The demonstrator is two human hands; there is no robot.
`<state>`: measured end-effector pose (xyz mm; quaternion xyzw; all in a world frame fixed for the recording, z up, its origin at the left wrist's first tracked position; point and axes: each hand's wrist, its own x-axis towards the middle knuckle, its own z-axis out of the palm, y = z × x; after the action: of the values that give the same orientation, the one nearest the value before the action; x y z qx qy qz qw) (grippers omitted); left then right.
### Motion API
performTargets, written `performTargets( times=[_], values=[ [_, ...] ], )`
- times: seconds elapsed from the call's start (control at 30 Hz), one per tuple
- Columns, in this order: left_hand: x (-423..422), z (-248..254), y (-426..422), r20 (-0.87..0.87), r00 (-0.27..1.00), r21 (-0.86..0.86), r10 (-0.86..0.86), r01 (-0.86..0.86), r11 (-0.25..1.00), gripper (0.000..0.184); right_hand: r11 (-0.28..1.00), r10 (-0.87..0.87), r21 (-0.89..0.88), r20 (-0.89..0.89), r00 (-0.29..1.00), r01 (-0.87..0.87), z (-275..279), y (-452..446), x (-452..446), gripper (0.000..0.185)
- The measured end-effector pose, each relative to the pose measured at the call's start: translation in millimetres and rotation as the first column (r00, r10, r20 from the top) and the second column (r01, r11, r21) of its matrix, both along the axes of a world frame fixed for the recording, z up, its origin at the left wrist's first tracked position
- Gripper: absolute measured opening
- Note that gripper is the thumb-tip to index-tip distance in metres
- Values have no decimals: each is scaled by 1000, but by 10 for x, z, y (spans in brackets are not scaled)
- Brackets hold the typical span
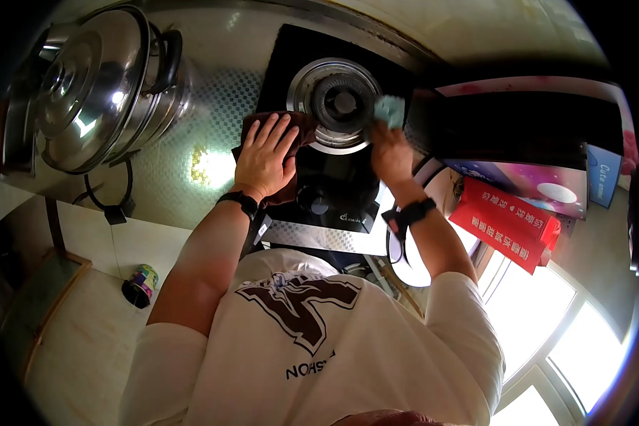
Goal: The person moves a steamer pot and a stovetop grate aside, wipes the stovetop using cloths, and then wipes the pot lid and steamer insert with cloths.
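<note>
My left hand (264,165) lies flat with its fingers stretched out on a dark brown cloth (303,128). The cloth rests over the left side of a black gas stove (280,74), touching or close to the burner's metal ring. On the other side of the burner (344,104), my right hand (392,160) is closed on a light green cloth (390,111). Motion blurs this hand and the cloth slightly, so whether the cloth touches the stove top I cannot tell. A round control knob (312,200) sits at the front of the stove.
A large lidded steel pot (96,89) stands on the counter at the left. To the right are a red bag (508,224) with white lettering and a colourful box (539,188). A patterned bin (141,284) is below left, and a bright window (536,305) lower right.
</note>
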<state>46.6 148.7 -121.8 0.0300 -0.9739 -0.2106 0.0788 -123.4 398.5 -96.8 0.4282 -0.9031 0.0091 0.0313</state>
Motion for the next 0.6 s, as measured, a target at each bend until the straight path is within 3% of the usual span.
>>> performTargets(
  times=[0.17,0.3,0.4,0.5,0.6],
  values=[
    [-2,4,-1,5,1000,-14,-3,3,1000,57,1000,-11,-1,152,988,11,-153,-463,741,28],
    [8,-10,12,32,999,-28,30,-29,999,59,971,88,-237,238,967,-30,-81,-1070,745,19],
    [19,-39,8,37,998,-41,56,-55,998,60,942,167,-323,219,961,-90,-5,-920,680,24],
    [24,-84,17,16,998,-27,57,-56,998,58,971,158,-209,184,970,-119,7,-333,568,38],
    [32,-67,8,-12,998,-21,59,-59,998,58,988,124,-104,51,991,-118,104,24,210,35]
  ],
)
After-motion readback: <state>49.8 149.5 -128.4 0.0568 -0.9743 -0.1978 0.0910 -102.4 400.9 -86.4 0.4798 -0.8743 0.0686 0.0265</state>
